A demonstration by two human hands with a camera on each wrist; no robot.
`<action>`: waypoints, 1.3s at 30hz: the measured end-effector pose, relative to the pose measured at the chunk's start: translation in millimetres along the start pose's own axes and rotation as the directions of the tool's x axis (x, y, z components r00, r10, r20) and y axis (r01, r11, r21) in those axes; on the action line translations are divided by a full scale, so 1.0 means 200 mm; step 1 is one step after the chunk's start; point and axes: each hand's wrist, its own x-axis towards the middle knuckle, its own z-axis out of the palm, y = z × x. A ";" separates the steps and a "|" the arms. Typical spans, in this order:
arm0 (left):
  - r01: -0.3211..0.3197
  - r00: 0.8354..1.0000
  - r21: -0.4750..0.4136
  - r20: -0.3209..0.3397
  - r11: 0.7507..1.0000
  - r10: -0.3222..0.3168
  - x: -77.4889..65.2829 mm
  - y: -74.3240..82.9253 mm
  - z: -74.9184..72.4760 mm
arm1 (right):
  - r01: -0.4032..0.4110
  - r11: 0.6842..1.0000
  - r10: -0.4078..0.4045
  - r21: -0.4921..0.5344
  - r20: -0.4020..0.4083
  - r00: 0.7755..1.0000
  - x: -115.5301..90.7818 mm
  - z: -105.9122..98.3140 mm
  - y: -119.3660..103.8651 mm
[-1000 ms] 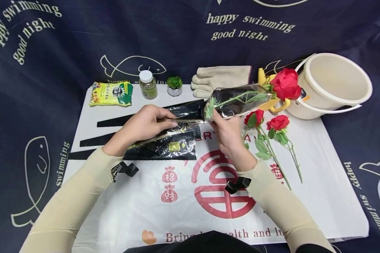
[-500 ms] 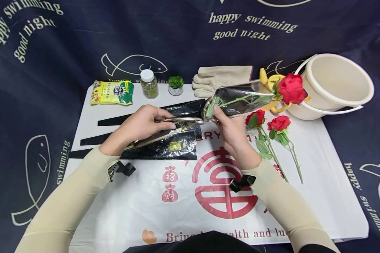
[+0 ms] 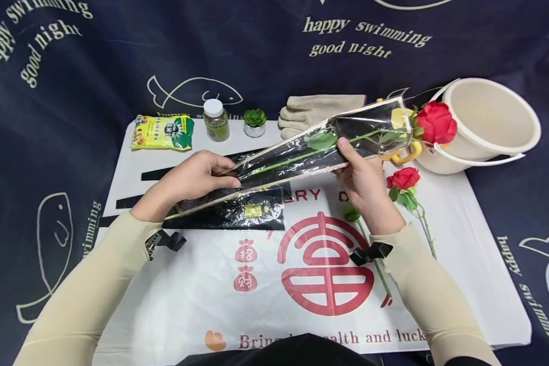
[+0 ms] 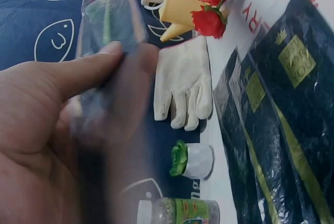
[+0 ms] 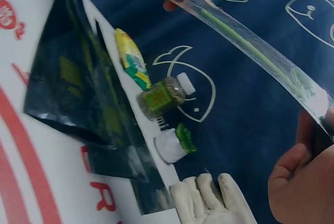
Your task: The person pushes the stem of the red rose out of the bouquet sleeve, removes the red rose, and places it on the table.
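A long flower sleeve (image 3: 297, 158), clear in front with a black back and pale edges, slants up to the right in the head view. Inside it runs the green stem of a red rose (image 3: 435, 123), whose bloom pokes out of the wide end. My left hand (image 3: 194, 175) pinches the sleeve toward its narrow end, thumb on top. Farther up, my right hand (image 3: 368, 185) grips its lower edge, thumb across the clear front. Beneath lie several flat black sleeves (image 3: 229, 216) with gold marks. The left wrist view is blurred around the held sleeve.
A cream bucket (image 3: 489, 122) and a yellow watering can (image 3: 404, 150) stand back right, behind the bloom. Loose roses (image 3: 403, 178) lie near my right forearm. Along the back are work gloves (image 3: 320, 109), a small potted plant (image 3: 254, 122), a jar (image 3: 216, 121) and a yellow-green packet (image 3: 162, 132).
My right hand has moved right along with the rose, and the bloom sits farther right. The sleeve, bent and bunched before, is now stretched out straight. My left hand has shifted slightly left.
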 end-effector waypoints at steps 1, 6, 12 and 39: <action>0.001 1.000 0.000 0.014 1.000 -0.001 0.00 0.00 0.00 | 0.008 1.000 -0.008 -0.017 -0.007 1.000 0.00 0.00 0.01; -0.017 0.999 -0.047 0.045 0.999 0.019 0.05 0.01 0.02 | 0.058 0.996 -0.058 -0.068 0.005 0.998 -0.02 0.03 0.06; -0.051 0.997 -0.150 0.057 0.987 0.060 0.11 0.06 0.07 | 0.102 0.986 -0.096 -0.135 0.053 0.994 -0.07 0.10 0.13; -0.094 0.985 0.038 -0.140 0.995 0.098 0.10 0.07 0.10 | 0.227 0.966 -0.226 -0.126 0.021 0.974 -0.07 0.19 0.15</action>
